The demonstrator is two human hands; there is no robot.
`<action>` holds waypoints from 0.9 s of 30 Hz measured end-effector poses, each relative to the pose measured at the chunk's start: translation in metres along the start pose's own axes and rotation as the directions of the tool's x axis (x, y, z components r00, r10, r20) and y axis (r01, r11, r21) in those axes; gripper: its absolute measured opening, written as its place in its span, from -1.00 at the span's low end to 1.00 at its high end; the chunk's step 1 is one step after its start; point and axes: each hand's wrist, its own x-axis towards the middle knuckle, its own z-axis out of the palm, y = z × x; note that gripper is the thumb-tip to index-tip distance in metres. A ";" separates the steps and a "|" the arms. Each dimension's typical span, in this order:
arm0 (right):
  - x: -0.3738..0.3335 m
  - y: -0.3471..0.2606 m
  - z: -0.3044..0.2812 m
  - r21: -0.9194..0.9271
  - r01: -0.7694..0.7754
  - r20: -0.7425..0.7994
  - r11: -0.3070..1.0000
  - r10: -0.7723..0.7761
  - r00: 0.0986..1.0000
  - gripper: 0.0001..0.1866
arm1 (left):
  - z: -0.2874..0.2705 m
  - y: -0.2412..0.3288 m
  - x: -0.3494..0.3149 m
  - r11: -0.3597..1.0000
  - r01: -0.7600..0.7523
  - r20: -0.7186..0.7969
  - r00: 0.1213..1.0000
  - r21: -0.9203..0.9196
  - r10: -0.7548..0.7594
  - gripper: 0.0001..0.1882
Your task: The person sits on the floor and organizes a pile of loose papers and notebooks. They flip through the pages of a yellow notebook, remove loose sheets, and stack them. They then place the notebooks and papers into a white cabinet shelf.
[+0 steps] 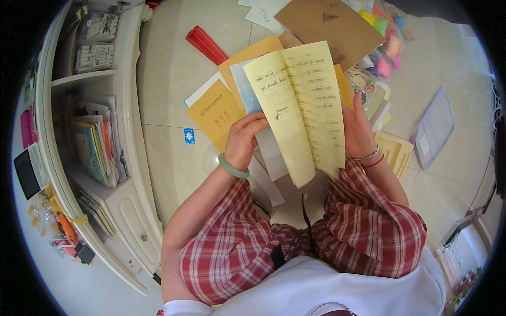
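A yellow lined notebook (287, 110) with handwriting on its pages is held up in front of me, above my lap. My left hand (246, 136) pinches its left edge between thumb and fingers. My right hand (360, 130) holds it from the right side, the thumb raised beside the page edge and the fingers mostly hidden behind the paper. Beneath and beyond the notebook lie a tan envelope (216, 111) with red print, a pale blue folder (246, 87) and loose white paper strips (266, 181).
Red sticks (205, 45) and a brown board (329, 31) lie farther off. Colourful bagged items (391, 50) sit at the far right, near a clear plastic lid (433, 129) and a cream tray (394, 150). A small blue card (189, 136) lies beside the white cabinet (129, 210).
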 end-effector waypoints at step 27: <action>-0.002 0.005 -0.005 0.003 0.044 -0.062 0.999 -0.044 0.997 -0.38 | 0.003 0.002 0.000 0.996 0.010 0.061 0.998 -0.084 -0.004 -0.79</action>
